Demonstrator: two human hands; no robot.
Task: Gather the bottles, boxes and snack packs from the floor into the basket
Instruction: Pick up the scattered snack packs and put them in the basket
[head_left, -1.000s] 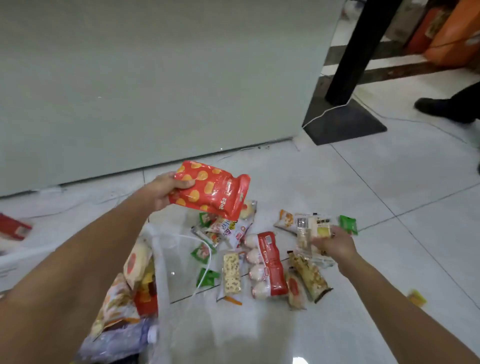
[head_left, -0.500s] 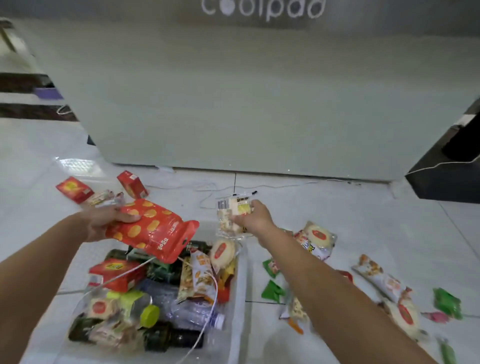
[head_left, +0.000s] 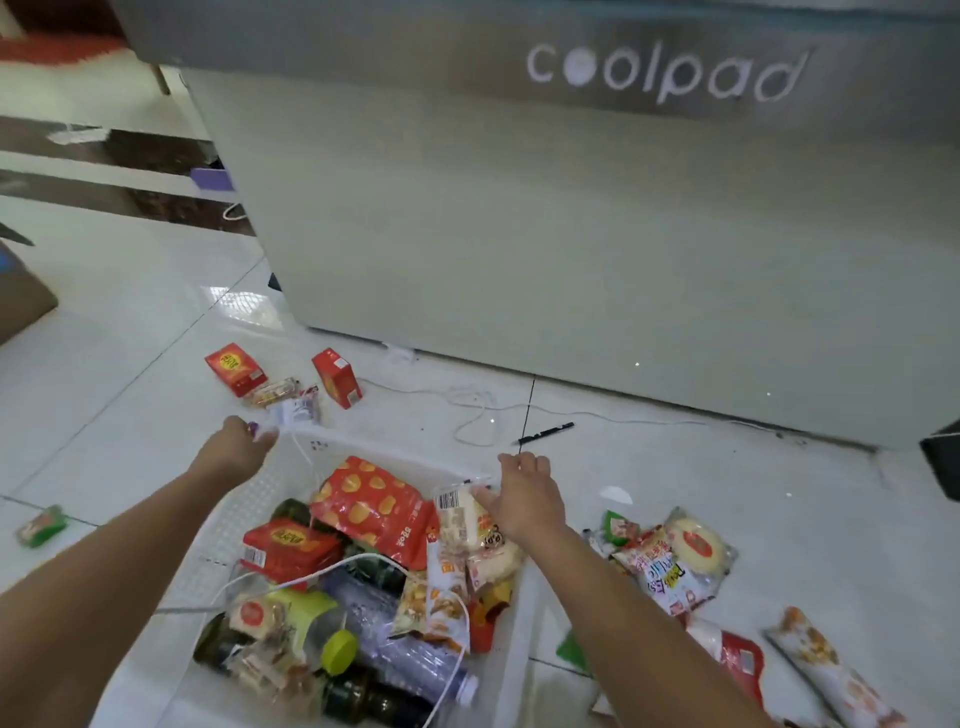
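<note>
1. The big grey counter stands past the far side of the basket. I read "coolpad" on it in white letters.
2. The white basket sits on the white floor, right under my view. It is full of food and drinks.
3. A heap of snack packs lies on the floor just to the right of the basket.
4. The red bag with yellow spots lies on top in the basket, near its far wall.
5. A clear bottle lies in the near part of the basket, with dark bottles beside it.
6. The right hand is over the right wall of the basket. Its thumb touches a clear snack pack that rests on the pile inside. The fingers bend away from me, so I cannot tell if it grips the pack.
7. The left hand is at the far left corner of the basket, well apart from the right hand. It is blurry, so I cannot tell if it holds anything.
8. A red box lies in the basket near its left wall, touching the red bag.
9. Two more red boxes stand on the floor past the far left corner of the basket, with small packs between them.
10. A green pack lies alone on the floor, well to the left of the basket.
11. A black pen lies past the far wall of the basket, next to a white cable.
</note>
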